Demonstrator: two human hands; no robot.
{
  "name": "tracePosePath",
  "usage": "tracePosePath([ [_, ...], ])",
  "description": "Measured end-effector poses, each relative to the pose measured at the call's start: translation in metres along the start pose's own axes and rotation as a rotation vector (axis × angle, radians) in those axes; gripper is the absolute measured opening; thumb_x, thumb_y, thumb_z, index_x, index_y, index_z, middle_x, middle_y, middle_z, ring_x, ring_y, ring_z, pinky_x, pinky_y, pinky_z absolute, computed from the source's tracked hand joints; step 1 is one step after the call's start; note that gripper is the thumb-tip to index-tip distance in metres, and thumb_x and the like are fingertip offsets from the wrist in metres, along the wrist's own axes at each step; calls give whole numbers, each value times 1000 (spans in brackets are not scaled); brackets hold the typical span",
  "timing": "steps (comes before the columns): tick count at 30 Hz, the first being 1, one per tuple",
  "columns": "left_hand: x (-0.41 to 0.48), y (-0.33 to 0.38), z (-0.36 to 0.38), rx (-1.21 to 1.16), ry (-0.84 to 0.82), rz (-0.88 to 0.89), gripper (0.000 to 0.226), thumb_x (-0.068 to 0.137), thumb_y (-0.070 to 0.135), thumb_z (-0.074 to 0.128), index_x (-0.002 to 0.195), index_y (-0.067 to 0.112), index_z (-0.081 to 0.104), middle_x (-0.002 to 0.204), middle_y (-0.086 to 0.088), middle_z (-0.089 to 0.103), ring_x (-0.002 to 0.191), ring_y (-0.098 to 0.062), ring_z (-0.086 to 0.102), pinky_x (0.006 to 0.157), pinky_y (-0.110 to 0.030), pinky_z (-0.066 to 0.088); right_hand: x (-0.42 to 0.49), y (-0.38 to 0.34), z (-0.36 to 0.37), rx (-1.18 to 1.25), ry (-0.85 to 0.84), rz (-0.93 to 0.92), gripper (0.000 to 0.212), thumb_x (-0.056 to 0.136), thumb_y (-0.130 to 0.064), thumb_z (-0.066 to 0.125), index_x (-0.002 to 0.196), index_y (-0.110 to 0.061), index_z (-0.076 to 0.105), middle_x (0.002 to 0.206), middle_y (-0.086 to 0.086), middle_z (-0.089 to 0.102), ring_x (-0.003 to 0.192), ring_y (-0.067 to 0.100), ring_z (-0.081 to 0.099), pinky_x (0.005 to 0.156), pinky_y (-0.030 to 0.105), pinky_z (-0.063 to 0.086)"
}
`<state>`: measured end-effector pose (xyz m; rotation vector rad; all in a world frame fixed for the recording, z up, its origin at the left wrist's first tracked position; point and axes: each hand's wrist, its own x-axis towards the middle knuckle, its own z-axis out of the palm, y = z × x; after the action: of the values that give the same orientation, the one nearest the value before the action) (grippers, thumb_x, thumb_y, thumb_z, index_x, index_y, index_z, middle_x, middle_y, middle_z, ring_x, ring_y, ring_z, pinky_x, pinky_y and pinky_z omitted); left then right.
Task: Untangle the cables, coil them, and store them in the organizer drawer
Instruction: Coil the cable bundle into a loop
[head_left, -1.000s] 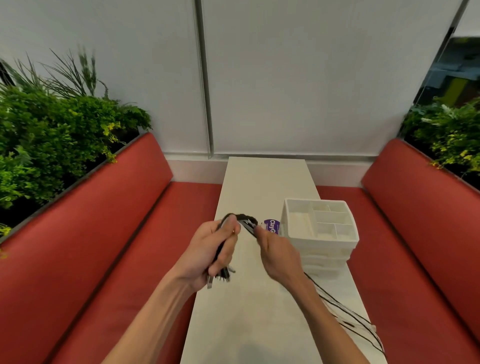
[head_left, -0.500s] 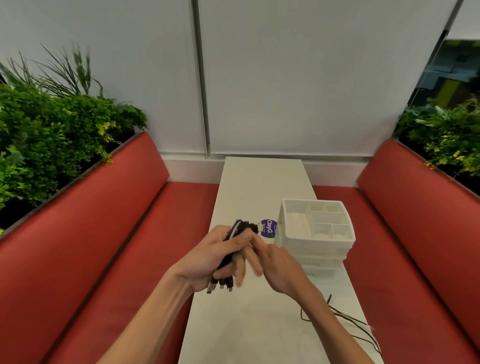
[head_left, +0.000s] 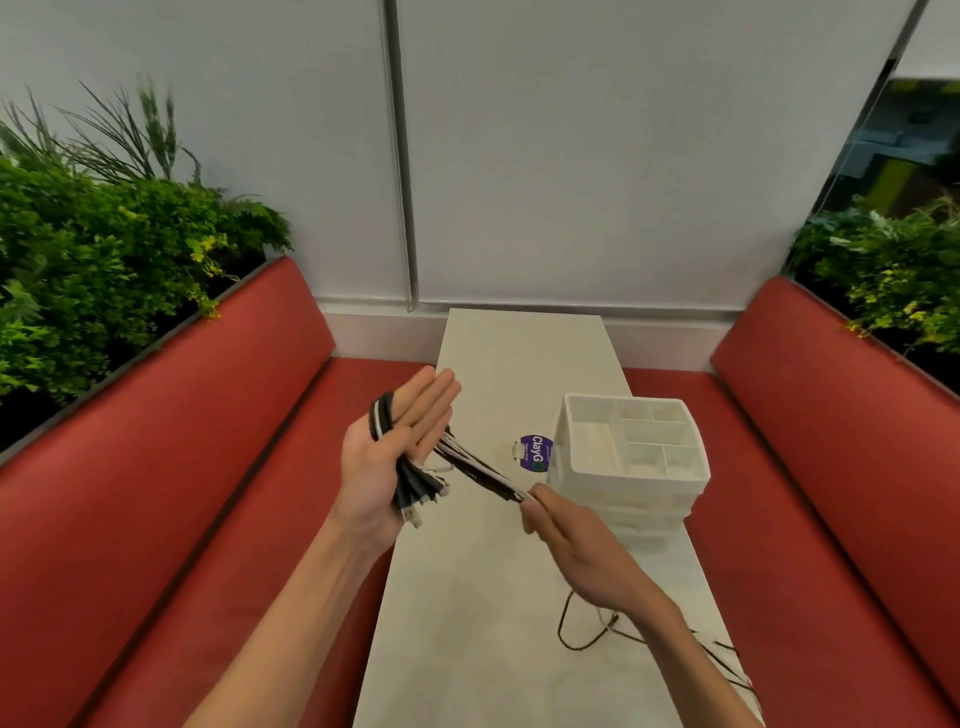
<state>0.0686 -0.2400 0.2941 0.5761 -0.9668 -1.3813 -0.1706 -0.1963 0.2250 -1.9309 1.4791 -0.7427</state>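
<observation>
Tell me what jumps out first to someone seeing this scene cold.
The two hands mid-frame: the left hand, fingers spread flat, has a bundle of black and white cables looped around it, and the right hand pulls the strands taut. Just right, a white compartmented organizer stands on the narrow white table between red benches.

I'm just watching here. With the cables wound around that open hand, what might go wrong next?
1. The left hand has its fingers spread flat, so the loops of cable bundle could slide off and unravel.
2. The right hand is pulling the strands taut; the loose cable tails trailing on the table might snag or knot.
3. Those tails run near the table edge and could drop off.
</observation>
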Motion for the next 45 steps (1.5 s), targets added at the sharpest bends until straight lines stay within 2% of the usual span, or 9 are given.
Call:
tracePosePath([
  [7,-5,0,-5,454,-171,63,69,95,-22,42,158,4,42,158,-7,55,148,-25,50,125,-42,35,8,-6,-19,-92,24,20,61,107,-72,23,83,-31,60,71,1,56,67,16,53,69,38,47],
  [11,-8,0,-6,1080,-396,66,97,83,-10,43,167,35,24,140,2,66,94,-17,65,97,-16,48,6,-18,-20,-150,-103,90,57,112,-60,34,76,-27,63,66,6,54,59,9,49,68,37,45],
  [15,-16,-9,1,1324,-756,-6,100,84,-6,45,168,35,8,175,18,11,158,7,9,129,-19,10,5,-42,-31,-62,-214,112,54,112,-44,45,63,-22,48,58,-5,39,54,11,33,64,35,32],
  [19,-28,-27,-2,1372,-943,-66,59,80,12,48,136,26,47,128,2,55,117,-20,54,112,-43,44,2,-63,-47,161,-260,119,53,111,-46,49,62,-25,50,64,1,33,63,24,26,60,34,24],
  [24,-39,-20,15,1094,-776,-66,28,83,8,53,90,35,51,91,-1,57,80,-21,55,73,-47,49,-4,-76,-62,444,-274,142,56,114,-43,47,62,-23,51,62,-4,28,55,13,19,50,21,20],
  [29,-40,-21,30,626,-707,-224,15,76,-7,50,85,3,42,71,-19,45,67,-35,41,68,-47,45,6,-81,-63,-4,61,-95,58,108,-63,47,65,-24,54,57,-7,50,54,9,41,59,27,34],
  [32,-43,-22,39,137,-644,-427,28,63,-6,48,85,11,45,68,-8,42,56,-22,37,64,-36,39,11,-80,-54,67,189,-194,47,109,-66,40,97,-31,69,88,-6,69,81,14,63,76,42,51],
  [35,-42,-23,42,-183,-651,-536,30,60,-3,46,86,13,43,66,-3,46,46,-15,32,61,-35,40,10,-81,-45,225,110,-269,58,114,-46,25,112,-23,78,110,-14,71,110,17,66,97,26,48],
  [45,-32,-7,28,-247,-582,-510,17,73,0,49,84,13,46,83,-20,60,66,-34,68,71,-38,52,4,-92,-32,296,119,-153,44,108,-63,39,80,-37,62,70,-5,72,68,19,74,60,39,57],
])
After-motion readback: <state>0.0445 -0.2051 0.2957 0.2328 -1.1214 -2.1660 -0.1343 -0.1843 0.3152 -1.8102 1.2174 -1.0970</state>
